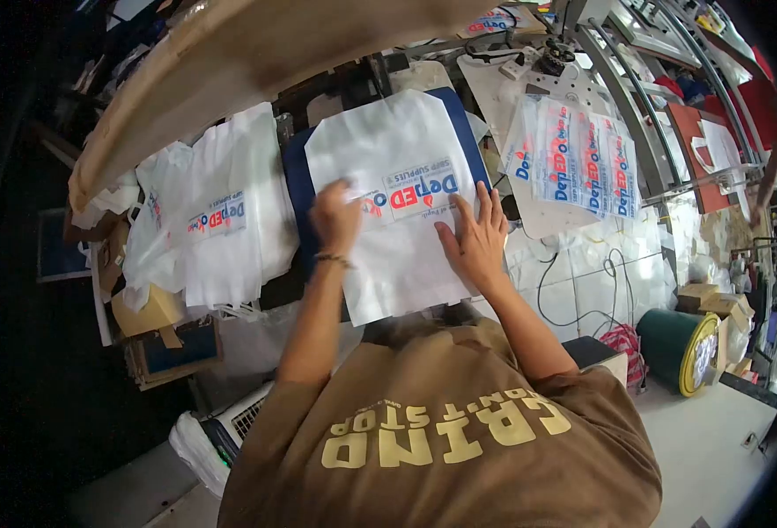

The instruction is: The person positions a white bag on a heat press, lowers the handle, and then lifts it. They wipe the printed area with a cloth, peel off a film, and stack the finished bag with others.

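A white bag (388, 255) printed with a red and blue "DepED" logo lies flat on a blue platen (296, 189) in front of me. My left hand (335, 216) rests on the bag at the left end of the logo, fingers bent and fingertips pressing the fabric. My right hand (476, 236) lies flat on the bag just right of and below the logo, fingers spread. Neither hand lifts the bag.
A pile of printed white bags (217, 216) lies to the left. More printed bags (578, 158) sit on a board to the right, beside metal press arms (635, 114). A wooden beam (230, 62) crosses overhead. Boxes (146, 312) and a green drum (679, 348) stand on the floor.
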Tool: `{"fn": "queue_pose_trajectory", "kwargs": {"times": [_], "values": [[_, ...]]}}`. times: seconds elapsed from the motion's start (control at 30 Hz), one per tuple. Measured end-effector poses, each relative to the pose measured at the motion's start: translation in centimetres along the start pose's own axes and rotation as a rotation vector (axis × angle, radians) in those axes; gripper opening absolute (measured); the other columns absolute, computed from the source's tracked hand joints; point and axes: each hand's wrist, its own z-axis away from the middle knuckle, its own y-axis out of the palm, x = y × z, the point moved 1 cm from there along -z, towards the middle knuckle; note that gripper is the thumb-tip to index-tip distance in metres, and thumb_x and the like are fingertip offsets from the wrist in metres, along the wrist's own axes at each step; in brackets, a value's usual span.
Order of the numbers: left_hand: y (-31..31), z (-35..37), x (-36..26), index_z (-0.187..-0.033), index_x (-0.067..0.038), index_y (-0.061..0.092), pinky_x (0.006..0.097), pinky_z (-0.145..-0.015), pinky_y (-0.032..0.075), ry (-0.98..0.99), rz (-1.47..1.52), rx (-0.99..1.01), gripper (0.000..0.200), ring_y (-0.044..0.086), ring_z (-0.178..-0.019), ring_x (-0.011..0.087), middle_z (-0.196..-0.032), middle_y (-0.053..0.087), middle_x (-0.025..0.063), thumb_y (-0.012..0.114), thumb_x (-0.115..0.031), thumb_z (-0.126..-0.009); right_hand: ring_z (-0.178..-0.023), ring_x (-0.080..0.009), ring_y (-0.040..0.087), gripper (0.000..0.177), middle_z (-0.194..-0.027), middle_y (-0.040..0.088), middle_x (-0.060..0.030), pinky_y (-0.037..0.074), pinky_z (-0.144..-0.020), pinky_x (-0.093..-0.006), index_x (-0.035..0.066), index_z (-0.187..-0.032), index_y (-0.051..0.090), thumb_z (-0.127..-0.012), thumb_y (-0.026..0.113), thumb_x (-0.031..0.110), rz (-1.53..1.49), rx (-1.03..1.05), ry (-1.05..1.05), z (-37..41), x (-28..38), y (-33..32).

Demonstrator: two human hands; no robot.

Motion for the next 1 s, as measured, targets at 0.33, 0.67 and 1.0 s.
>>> {"fn": "queue_pose_trajectory", "kwargs": {"times": [0.33,0.67,1.0], "values": [[0.1,-0.1,-0.4,-0.109,-0.003,0.071,0.0445,-0.089,0.054,-0.146,-0.037,0.157,0.036,0.07,-0.099,0.0342,-0.106,0.073,0.0184,0.077,-0.015,-0.075,-0.145,-0.047,0.027,0.06,-0.158,0.033,-0.0235,0.025,-0.113,-0.0584,0.017,-0.139,0.055,-0.086,0.073,0.038,-0.028,0.045,0.0,0.0,-0.2,-0.3],[-1.4,-1.9,-1.5,-0.104,-0.009,0.072,0.0451,-0.083,0.054,-0.302,0.062,0.391,0.031,0.069,-0.098,0.0348,-0.101,0.073,0.0154,0.074,-0.02,-0.075,-0.145,-0.0484,0.027,0.059,-0.158,0.033,-0.0249,0.026,-0.111,-0.0585,0.016,-0.141,0.054,-0.088,0.07,0.038,-0.033,0.057,0.012,0.1,-0.5,-0.5],[0.6,0.2,-2.4,-0.099,-0.007,0.07,0.0506,-0.078,0.053,0.026,-0.161,0.179,0.027,0.069,-0.096,0.036,-0.1,0.073,0.0153,0.073,-0.02,-0.076,-0.143,-0.0491,0.029,0.064,-0.155,0.035,-0.0262,0.028,-0.11,-0.0574,0.012,-0.142,0.052,-0.088,0.071,0.039,-0.012,0.029,-0.042,-0.6,-0.8,-0.1]]}}
